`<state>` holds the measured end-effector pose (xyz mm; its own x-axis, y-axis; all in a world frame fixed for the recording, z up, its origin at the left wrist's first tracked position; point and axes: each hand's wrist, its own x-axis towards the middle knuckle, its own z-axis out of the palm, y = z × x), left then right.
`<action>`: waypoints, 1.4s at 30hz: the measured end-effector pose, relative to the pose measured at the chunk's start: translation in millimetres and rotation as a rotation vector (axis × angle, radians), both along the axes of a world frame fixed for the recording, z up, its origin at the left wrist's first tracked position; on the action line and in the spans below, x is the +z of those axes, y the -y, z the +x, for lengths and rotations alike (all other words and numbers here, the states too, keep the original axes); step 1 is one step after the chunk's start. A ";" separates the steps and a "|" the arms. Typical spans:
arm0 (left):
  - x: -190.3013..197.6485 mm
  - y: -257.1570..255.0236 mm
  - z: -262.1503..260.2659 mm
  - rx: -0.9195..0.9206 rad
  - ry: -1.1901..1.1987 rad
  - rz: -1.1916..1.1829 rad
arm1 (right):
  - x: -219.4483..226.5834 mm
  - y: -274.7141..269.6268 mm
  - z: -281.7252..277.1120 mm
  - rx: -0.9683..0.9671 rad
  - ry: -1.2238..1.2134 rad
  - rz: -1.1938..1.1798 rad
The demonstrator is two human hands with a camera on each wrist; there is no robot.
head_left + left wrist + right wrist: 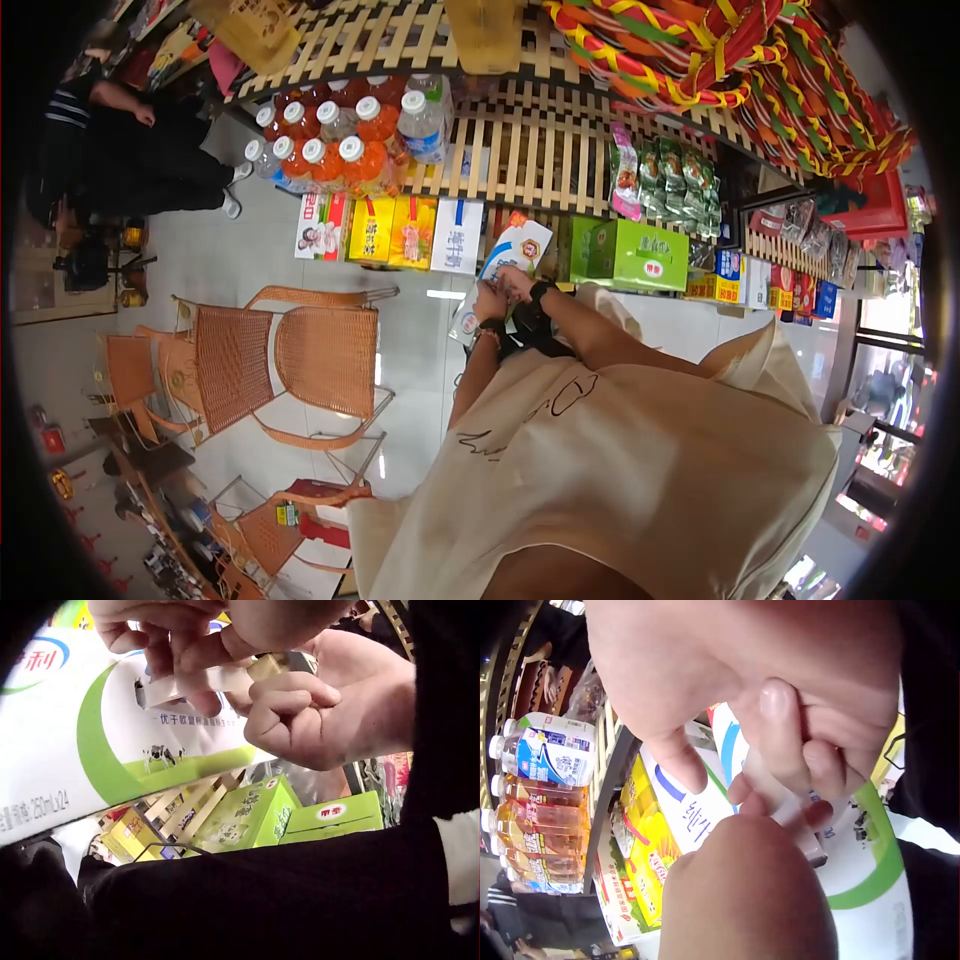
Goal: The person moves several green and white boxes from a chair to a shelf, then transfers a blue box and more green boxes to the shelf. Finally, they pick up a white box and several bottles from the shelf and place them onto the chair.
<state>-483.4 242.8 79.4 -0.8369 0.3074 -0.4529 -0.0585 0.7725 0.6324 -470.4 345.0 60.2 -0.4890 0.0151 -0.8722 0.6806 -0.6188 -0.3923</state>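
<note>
A large white milk carton [522, 243] with green and blue print is tilted in front of me. Its pale plastic handle strip [180, 688] crosses the printed side. My left hand [488, 302] has its fingers curled round the strip, seen close up at the top of the left wrist view. Right beside it, my right hand [516, 284] pinches the same strip with bent fingers. In the right wrist view, the right hand [742, 660] is above and the left hand [750, 889] below, with the strip [769, 780] between them. The fingers partly hide the strip.
Slatted shelves [520, 150] carry bottled drinks [325, 150] and green packets [680, 180]. Below are yellow boxes [392, 230], a white box [457, 235] and green boxes [640, 255]. Wicker chairs [235, 360] stand at left; a person in dark clothes [130, 150] is at upper left.
</note>
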 end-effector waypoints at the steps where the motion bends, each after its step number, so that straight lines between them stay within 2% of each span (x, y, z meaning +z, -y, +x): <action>1: -1.5 -9.5 -5.6 0.082 -0.004 0.035 | 5.4 -7.1 -6.4 0.004 -0.014 0.011; 2: -3.0 -14.5 -9.0 0.146 0.045 0.045 | 10.9 -9.4 -8.1 0.150 0.011 0.136; 3: -14.3 -15.6 -8.2 0.143 -0.037 0.071 | 19.8 -13.7 -15.3 0.300 0.027 0.268; 5: -37.5 -20.2 -7.7 0.235 0.061 0.120 | 28.5 -23.2 -20.6 0.330 -0.009 0.231; 7: -35.3 -26.5 -8.8 0.271 0.055 0.146 | 29.5 -27.9 -25.4 0.367 -0.008 0.346; 10: -31.3 -48.4 -18.1 0.247 -0.032 0.176 | 32.0 -51.7 -32.6 0.383 -0.049 0.234; 13: -42.1 -59.5 -31.3 0.272 -0.048 0.245 | 16.8 -62.7 -40.5 0.390 -0.179 0.307; 15: -23.2 -69.0 -44.5 0.381 0.077 0.233 | 12.6 -66.3 -52.5 0.278 -0.106 0.190; 17: -38.4 -71.2 -57.3 0.370 0.006 0.222 | 8.3 -74.4 -57.8 0.327 -0.040 0.086; 19: -64.9 -74.7 -66.3 0.330 0.016 0.257 | 7.5 -81.6 -52.9 0.191 -0.144 -0.064; 20: -92.1 -77.3 -72.6 0.337 0.090 0.321 | -1.2 -82.6 -47.7 0.175 -0.146 0.059; 21: -80.7 -84.0 -76.5 0.382 0.140 0.347 | 36.7 -85.8 -40.7 0.168 -0.170 0.184; 23: -107.4 -87.5 -88.2 0.213 0.208 0.327 | 25.5 -93.9 -21.0 0.205 -0.080 0.317; 25: -102.2 -96.2 -91.8 0.300 0.278 0.381 | 12.5 -100.6 6.1 0.240 0.014 0.267; 27: -97.8 -94.2 -92.5 0.356 0.341 0.532 | -18.3 -104.1 39.3 0.567 -0.198 0.440; 28: -98.9 -94.7 -90.5 0.375 0.330 0.577 | -29.2 -96.5 52.4 0.270 -0.004 0.252; 29: -99.0 -96.1 -91.8 0.392 0.312 0.623 | -40.1 -98.7 58.9 0.255 -0.001 0.252; 31: -85.4 -97.3 -100.5 0.226 0.286 0.566 | -40.0 -96.9 74.4 0.398 0.041 0.307; 32: -82.6 -95.5 -99.9 0.290 0.334 0.564 | -52.1 -96.5 86.0 0.312 -0.162 0.261; 35: -73.3 -110.5 -110.7 0.394 0.408 0.588 | -8.9 -98.7 74.7 0.260 -0.126 0.434; 37: -68.9 -110.5 -109.4 0.252 0.288 0.455 | -0.1 -96.8 74.3 0.261 -0.170 0.439; 38: -79.6 -113.2 -110.6 0.302 0.348 0.529 | 0.7 -96.2 76.0 0.320 -0.123 0.401; 39: -78.5 -114.4 -111.3 0.290 0.338 0.490 | 0.9 -95.2 79.8 0.377 -0.074 0.364; 41: -71.0 -116.1 -113.9 0.197 0.282 0.350 | 3.8 -88.6 86.0 0.355 -0.103 0.338; 42: -84.5 -116.4 -116.7 0.219 0.288 0.395 | 3.8 -86.7 84.0 0.360 -0.081 0.314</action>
<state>-600.1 359.1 -5.1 -0.7593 0.3333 -0.5589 -0.4055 0.4293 0.8070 -386.4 431.7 64.1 -0.5773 0.0889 -0.8117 0.7895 -0.1928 -0.5827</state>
